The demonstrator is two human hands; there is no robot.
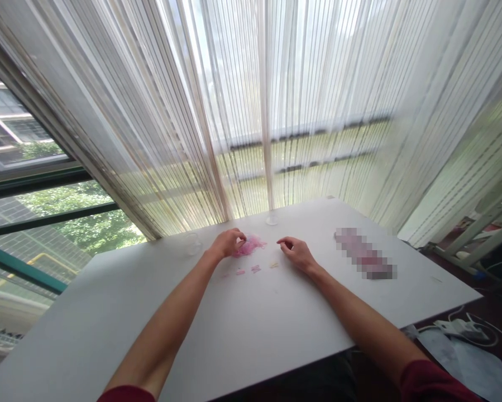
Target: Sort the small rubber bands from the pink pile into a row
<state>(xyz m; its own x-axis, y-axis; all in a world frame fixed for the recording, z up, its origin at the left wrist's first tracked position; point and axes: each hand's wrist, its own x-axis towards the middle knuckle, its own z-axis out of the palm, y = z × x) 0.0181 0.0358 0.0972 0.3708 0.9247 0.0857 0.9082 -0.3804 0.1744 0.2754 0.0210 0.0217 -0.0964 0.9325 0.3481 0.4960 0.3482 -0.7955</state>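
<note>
My left hand (229,244) is at the left edge of a loose pile of small pink translucent pieces (254,243), thumb and fingers drawn together; anything between the fingertips is too small to make out. To the right of the pile, apart from it, my right hand (297,254) rests over the table with loosely curled fingers, a gap between finger and thumb, and nothing visible in it. In front of the pile lies a row of little groups: faint pink bits (226,274), pink pieces (240,272), more pink pieces (256,268) and pale yellow pieces (273,264).
A clear round dish (271,220) stands behind the pile, and a clear container (192,244) is left of my left hand. A blurred-out pinkish object (364,254) lies on the white table (318,312) at right. Sheer curtains (242,111) hang along the back edge.
</note>
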